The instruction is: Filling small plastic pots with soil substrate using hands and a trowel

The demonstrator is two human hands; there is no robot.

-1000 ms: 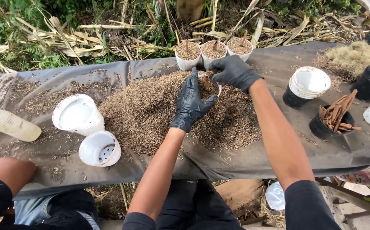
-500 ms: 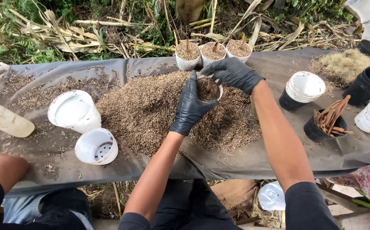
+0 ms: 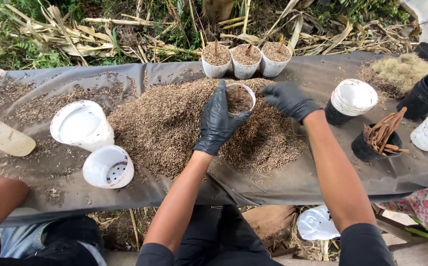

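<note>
Two gloved hands in our head view: left hand (image 3: pixel 217 119) wraps the small white pot (image 3: pixel 239 98), steadying it upright in the husk pile (image 3: pixel 174 128) on the grey sheet (image 3: pixel 293 182), while our right hand (image 3: pixel 288 100) hovers just beside it, loosely curled, gripping nothing.

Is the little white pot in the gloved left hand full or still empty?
Partly filled: the white pot, upright in the left hand, shows brown husk mix inside, below its rim.

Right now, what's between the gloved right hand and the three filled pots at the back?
Head view: only the husk pile and bare grey sheet separate the right hand from the three filled pots. No other object there.
</note>
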